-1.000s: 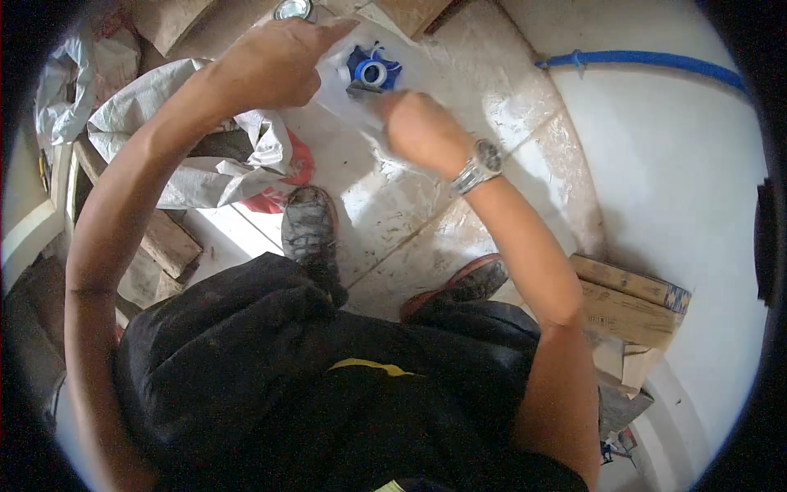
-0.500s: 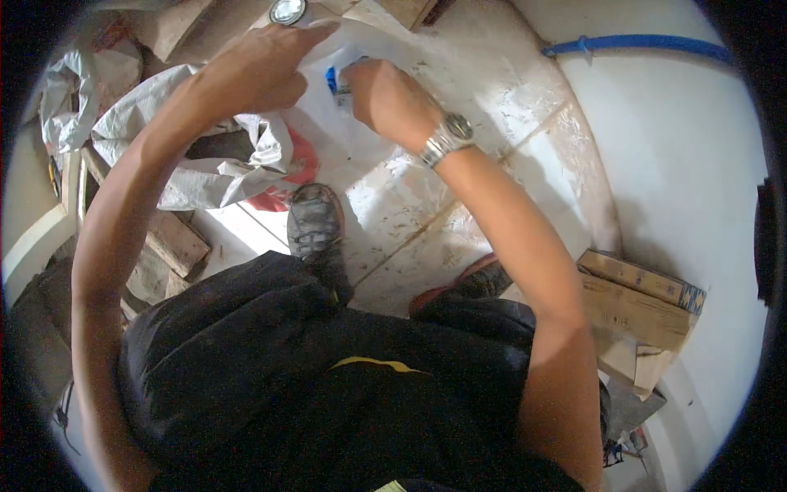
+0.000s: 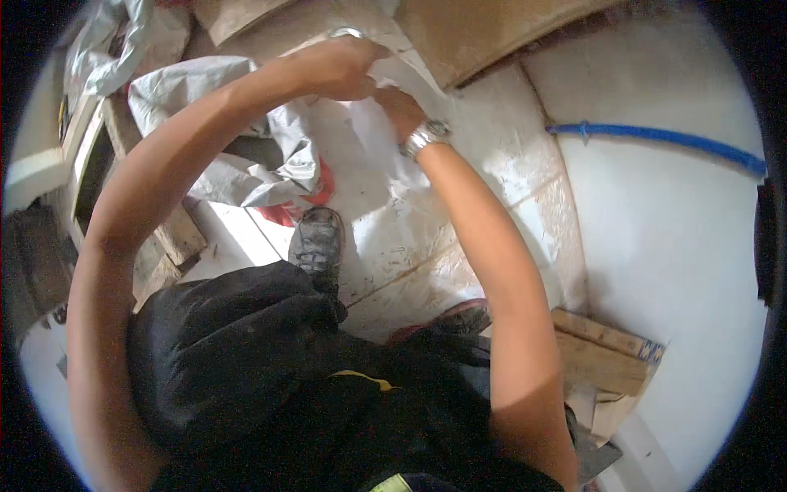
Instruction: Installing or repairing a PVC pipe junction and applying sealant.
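My left hand is closed at the top of a translucent white plastic item, which looks like a bag or jug. My right hand, with a steel watch on its wrist, is closed just below the left one, partly hidden against the same plastic. What the fingers of either hand grip is hidden. A shiny round tin shows behind my left hand. The blue part of the plastic item is out of sight.
A crumpled white woven sack with red lies left of my dark shoe. Wooden boards are at the left, cardboard at lower right. A blue hose runs along the white wall. A tan board stands at top.
Both hands and the floor have shifted in the picture, my left hand rightward. The right hand first moved up over the blue fitting, now sits beneath the left, and the fitting is hidden.
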The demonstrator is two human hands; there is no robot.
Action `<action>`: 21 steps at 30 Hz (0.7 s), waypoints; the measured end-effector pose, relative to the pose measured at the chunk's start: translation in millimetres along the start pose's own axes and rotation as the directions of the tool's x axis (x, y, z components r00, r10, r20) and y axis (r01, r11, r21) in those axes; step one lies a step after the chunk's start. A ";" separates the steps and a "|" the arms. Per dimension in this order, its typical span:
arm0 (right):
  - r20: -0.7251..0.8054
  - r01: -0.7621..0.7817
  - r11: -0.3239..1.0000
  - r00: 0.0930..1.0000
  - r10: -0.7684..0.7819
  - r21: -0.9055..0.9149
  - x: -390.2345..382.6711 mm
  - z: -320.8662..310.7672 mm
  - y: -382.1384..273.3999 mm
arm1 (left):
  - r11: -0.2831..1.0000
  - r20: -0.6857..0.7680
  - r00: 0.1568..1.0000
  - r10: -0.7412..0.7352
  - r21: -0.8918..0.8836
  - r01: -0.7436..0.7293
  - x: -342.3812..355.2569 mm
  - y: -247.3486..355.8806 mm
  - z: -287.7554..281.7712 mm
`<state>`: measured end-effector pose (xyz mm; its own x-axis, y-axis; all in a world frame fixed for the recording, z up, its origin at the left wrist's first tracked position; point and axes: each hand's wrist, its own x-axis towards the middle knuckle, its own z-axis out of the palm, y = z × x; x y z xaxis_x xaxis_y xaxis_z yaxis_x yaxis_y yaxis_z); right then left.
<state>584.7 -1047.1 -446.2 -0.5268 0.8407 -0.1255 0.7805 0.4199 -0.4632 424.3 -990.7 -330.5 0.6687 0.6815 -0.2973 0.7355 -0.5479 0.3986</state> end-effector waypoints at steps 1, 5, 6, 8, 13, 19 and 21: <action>0.007 0.013 1.000 1.000 -0.013 -0.015 -4.3 -7.5 0.9 | 0.999 -0.001 0.999 0.051 -0.007 -0.051 5.4 -1.7 3.5; -0.212 -0.107 0.981 0.967 0.141 0.163 -36.4 -31.3 -14.3 | 1.000 0.031 1.000 0.004 -0.020 -0.003 -1.1 5.7 -2.4; -0.209 -0.106 0.984 0.969 0.135 0.144 -52.5 -47.8 -20.5 | 0.998 0.051 0.998 -0.047 -0.044 0.049 0.0 9.6 -4.6; -0.317 -0.061 0.798 0.898 0.306 0.599 -73.8 -81.1 -34.2 | 0.998 -0.032 0.999 -0.014 -0.059 0.013 -1.1 1.6 -0.9; -0.326 -0.083 0.654 0.815 0.478 0.752 -101.2 -123.2 -46.9 | 0.946 -0.402 0.879 0.255 -0.084 -0.313 -18.5 4.8 -9.7; -0.489 0.038 0.749 0.779 0.392 0.661 -110.3 -128.7 -68.2 | 0.273 -0.151 0.963 0.222 -0.939 -0.210 -40.9 55.6 -8.0; -0.530 -0.028 0.856 0.775 0.344 0.516 -112.6 -129.4 -72.6 | 0.189 -0.083 0.973 0.215 -0.974 -0.125 -44.3 60.2 -1.5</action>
<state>631.0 -1128.0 -284.9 0.0385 0.9773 0.2082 0.5093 0.1601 -0.8456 438.7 -1053.2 -292.1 0.8000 0.5854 -0.1314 -0.0504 0.2838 0.9576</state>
